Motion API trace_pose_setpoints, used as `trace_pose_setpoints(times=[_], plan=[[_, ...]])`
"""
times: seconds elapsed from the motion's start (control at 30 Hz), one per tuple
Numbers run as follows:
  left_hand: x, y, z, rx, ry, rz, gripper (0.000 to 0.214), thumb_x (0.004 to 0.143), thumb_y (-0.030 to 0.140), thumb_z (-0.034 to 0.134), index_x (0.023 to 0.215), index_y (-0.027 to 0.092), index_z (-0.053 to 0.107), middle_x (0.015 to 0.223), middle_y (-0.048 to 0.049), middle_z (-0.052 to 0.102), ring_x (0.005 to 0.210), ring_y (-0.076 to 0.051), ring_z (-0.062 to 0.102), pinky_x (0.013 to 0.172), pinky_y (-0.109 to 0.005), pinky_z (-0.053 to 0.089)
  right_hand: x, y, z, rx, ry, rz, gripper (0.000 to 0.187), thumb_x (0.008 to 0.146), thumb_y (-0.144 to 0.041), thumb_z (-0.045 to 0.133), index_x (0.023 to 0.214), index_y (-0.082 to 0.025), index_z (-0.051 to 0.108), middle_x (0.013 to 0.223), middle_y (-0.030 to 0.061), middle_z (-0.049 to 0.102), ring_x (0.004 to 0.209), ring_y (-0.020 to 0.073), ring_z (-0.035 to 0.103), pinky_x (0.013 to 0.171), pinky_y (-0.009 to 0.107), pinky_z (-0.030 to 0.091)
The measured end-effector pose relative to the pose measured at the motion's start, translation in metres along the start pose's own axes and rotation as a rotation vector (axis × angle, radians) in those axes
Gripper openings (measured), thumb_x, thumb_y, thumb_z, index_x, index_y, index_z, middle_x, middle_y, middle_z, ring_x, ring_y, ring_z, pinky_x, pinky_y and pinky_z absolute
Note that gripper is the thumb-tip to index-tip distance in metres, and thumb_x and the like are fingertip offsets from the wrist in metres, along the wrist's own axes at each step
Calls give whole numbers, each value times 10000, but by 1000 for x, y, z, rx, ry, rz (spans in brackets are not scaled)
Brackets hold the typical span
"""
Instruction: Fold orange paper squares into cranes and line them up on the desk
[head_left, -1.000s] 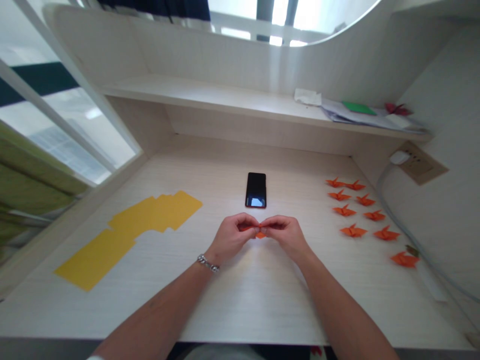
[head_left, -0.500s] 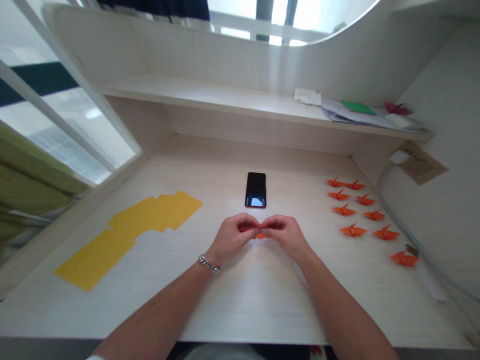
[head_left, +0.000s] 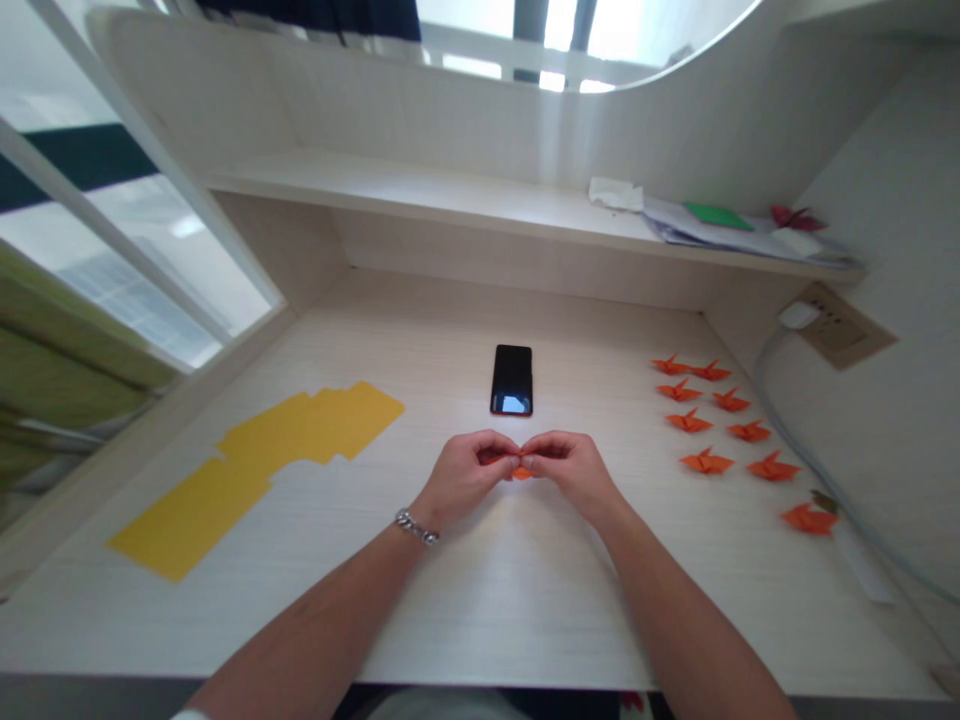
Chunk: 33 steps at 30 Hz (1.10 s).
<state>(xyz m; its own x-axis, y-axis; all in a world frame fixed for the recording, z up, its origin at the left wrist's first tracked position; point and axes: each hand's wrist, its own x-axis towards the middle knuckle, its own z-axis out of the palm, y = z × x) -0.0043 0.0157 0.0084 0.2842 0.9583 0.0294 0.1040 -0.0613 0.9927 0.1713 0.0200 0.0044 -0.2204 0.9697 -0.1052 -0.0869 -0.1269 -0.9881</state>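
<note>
A small piece of folded orange paper is pinched between both hands at the middle of the desk. My left hand grips its left side with thumb and fingers, a chain bracelet at the wrist. On the right side, my right hand pinches it the same way, the thumbs almost meeting. Most of the paper is hidden by the fingers, so its exact shape cannot be made out. Just beyond the hands lies a black phone, apart from them.
Several orange paper cranes stand in rows on the right. Yellow paper sheets overlap on the left. A grey cable runs from a wall socket along the right edge. Papers rest on the shelf behind.
Both hands keep their pinch on the folded orange paper and have barely shifted. Everything else on the desk stays where it was.
</note>
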Motion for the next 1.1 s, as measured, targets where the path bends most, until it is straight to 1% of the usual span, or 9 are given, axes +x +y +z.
trace_pose_setpoints(times=[0.13, 0.23, 0.4, 0.57, 0.7, 0.8, 0.93, 1.0, 1.1], plan=[[-1, 0, 1, -9, -6, -10, 174, 758, 260, 647, 864, 128, 687, 800, -80, 713, 698, -169, 674, 663, -274, 549, -1, -1, 0, -24, -7, 34, 177, 604, -235, 750, 760, -156, 723, 698, 43, 723, 641, 177, 677, 605, 276, 535], [0, 1, 2, -14, -12, -14, 159, 750, 245, 648, 851, 127, 687, 774, -72, 708, 670, -159, 664, 640, -263, 544, -1, 0, 1, -58, 8, 31, 159, 616, -224, 727, 758, -151, 720, 674, 38, 714, 600, 158, 661, 550, 251, 520], [1, 3, 2, -70, 4, -27, 119, 722, 204, 653, 809, 129, 683, 720, -49, 692, 610, -138, 639, 597, -244, 528, -2, -1, 4, -43, 52, -11, 152, 585, -223, 733, 720, -153, 735, 613, 34, 701, 553, 158, 647, 525, 259, 523], [1, 5, 3, -128, 10, -69, 90, 703, 182, 662, 775, 132, 681, 687, -32, 676, 580, -125, 621, 563, -228, 519, -4, -6, 4, 8, 27, 23, 137, 586, -214, 731, 714, -167, 745, 624, 25, 704, 571, 159, 654, 542, 267, 540], [1, 5, 2, -154, 1, -69, 76, 708, 164, 656, 772, 131, 681, 681, -26, 668, 583, -116, 611, 569, -221, 513, -4, -5, 4, 28, 46, 14, 129, 574, -208, 743, 696, -168, 747, 604, 24, 697, 550, 158, 648, 518, 261, 534], [1, 5, 1, -136, 5, -56, 62, 711, 142, 642, 762, 131, 676, 672, -20, 661, 581, -112, 605, 571, -217, 506, -4, -5, 3, 47, 15, 40, 166, 584, -241, 758, 731, -164, 746, 658, 37, 712, 602, 170, 668, 554, 273, 549], [0, 5, 1, -63, -2, 6, 88, 715, 109, 620, 773, 139, 679, 666, -10, 657, 596, -112, 604, 597, -216, 502, -4, -6, 2, 108, -28, 118, 223, 648, -326, 747, 777, -145, 740, 718, 68, 726, 663, 188, 690, 606, 291, 556], [-1, 5, 1, -23, -5, 28, 106, 716, 107, 618, 790, 142, 686, 682, -14, 668, 619, -118, 614, 619, -221, 506, -4, -4, 2, 119, -8, 143, 234, 640, -335, 758, 761, -136, 737, 684, 67, 720, 634, 184, 687, 585, 279, 551], [-1, 4, 1, 7, -14, 23, 103, 724, 135, 629, 805, 136, 693, 718, -34, 687, 652, -134, 636, 643, -233, 516, -2, -1, 1, 106, 13, 152, 242, 591, -312, 793, 744, -133, 735, 651, 55, 711, 602, 172, 676, 577, 268, 547]])
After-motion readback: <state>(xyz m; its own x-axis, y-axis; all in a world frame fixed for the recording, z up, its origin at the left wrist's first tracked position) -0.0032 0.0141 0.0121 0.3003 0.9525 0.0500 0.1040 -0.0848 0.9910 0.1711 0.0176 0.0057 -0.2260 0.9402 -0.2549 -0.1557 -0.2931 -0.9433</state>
